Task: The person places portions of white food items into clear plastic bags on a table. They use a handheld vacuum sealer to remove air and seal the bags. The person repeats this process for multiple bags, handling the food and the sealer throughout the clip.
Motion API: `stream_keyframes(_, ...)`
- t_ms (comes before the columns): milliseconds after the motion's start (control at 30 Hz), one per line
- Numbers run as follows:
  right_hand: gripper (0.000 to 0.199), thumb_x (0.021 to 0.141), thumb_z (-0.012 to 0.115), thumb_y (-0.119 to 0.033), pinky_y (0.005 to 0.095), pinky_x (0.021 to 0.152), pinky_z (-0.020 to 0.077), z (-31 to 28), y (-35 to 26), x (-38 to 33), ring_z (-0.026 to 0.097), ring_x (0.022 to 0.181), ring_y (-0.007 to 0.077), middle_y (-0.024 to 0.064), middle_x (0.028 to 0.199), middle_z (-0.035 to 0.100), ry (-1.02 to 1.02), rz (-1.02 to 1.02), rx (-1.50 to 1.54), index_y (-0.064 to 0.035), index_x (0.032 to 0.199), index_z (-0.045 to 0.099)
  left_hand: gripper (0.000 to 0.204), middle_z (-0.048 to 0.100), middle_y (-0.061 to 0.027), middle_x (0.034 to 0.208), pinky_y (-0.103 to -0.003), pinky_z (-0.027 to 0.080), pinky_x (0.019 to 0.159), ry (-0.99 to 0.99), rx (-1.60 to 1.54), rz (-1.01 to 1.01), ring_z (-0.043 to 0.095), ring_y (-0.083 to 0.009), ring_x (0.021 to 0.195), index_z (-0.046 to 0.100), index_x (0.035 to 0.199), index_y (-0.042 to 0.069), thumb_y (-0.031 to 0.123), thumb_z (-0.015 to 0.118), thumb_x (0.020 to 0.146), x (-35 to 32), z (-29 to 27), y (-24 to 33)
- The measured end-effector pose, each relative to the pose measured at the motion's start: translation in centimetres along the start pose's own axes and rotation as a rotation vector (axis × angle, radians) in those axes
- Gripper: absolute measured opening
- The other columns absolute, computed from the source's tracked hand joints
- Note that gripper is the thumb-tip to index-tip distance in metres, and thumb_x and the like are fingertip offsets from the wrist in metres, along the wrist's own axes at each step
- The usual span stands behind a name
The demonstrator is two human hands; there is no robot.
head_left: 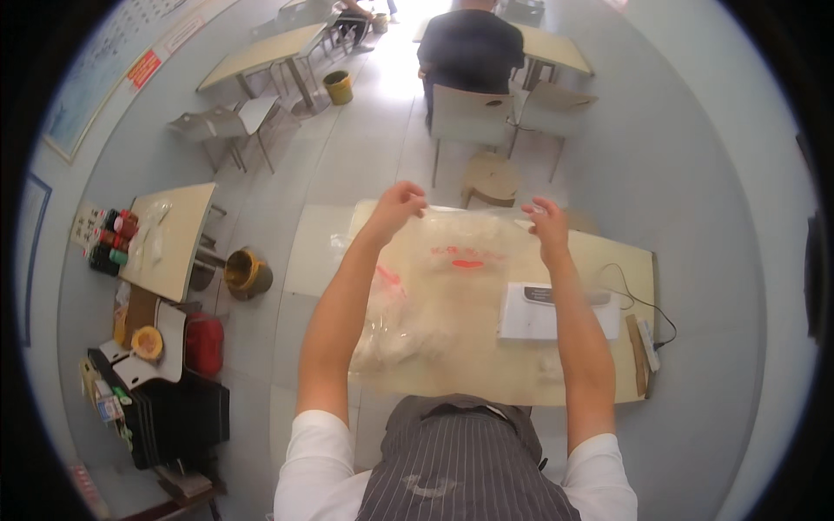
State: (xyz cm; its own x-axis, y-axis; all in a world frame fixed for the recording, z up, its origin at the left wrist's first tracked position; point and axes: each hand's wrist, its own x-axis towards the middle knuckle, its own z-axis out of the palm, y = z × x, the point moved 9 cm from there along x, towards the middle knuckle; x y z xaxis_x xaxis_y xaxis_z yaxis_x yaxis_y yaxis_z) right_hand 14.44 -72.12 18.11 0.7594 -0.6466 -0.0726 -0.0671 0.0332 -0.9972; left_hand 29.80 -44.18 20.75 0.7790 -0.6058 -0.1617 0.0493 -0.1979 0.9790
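My left hand (398, 205) and my right hand (547, 220) are raised in front of me, each pinching a top corner of a large clear plastic bag (460, 286) with red print. The bag hangs spread open between them over a light wooden table (608, 382). Through the plastic I see a bundle of clear bags with something pale inside (395, 330) lying on the table's left part.
A white flat device (530, 314) with a black cable (638, 300) lies on the table's right side. A person in a dark top (469, 48) sits at a far table. To the left stand a side table with bottles (113, 239), a yellow bin (248, 273) and stacked dark crates (174, 417).
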Motion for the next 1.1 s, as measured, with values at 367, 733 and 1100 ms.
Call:
stream_keyframes(367, 0.026, 0.077, 0.051, 0.003, 0.033, 0.073, 0.0486, 0.8, 0.8, -11.8, 0.06, 0.08, 0.0239, 0.0115, 0.091, 0.062, 0.263, -0.445, -0.571, -0.0016, 0.101, 0.059, 0.036, 0.061, -0.0163, 0.108, -0.042, 0.046, 0.086, 0.158, 0.919, -0.075, 0.056, -0.0333, 0.103, 0.06, 0.107, 0.01, 0.018, 0.066, 0.072, -8.4, -3.2, -19.5)
stream_keyframes(733, 0.024, 0.072, 0.065, -0.004, 0.0376, 0.072, 0.0511, 16.2, 8.8, -19.1, 0.057, 0.098, 0.029, 0.0137, 0.109, 0.056, -0.235, -0.535, -0.731, -0.0046, 0.095, 0.06, 0.016, 0.066, -0.0139, 0.078, -0.033, 0.051, 0.065, 0.283, 0.403, -0.001, 0.065, -0.0235, 0.071, 0.065, 0.088, 0.002, 0.005, 0.063, 0.072, -8.9, 3.6, -15.1)
stream_keyframes(1100, 0.011, 0.075, 0.052, 0.008, 0.027, 0.067, 0.0445, 12.1, 7.6, -11.9, 0.054, 0.073, 0.0158, 0.0067, 0.08, 0.054, -0.1, -0.35, -0.382, -0.0017, 0.077, 0.055, 0.02, 0.058, -0.0117, 0.085, -0.039, 0.045, 0.079, 0.435, 0.915, 0.143, 0.054, -0.0288, 0.088, 0.062, 0.089, 0.004, 0.013, 0.071, 0.074, -9.6, -2.6, -7.7)
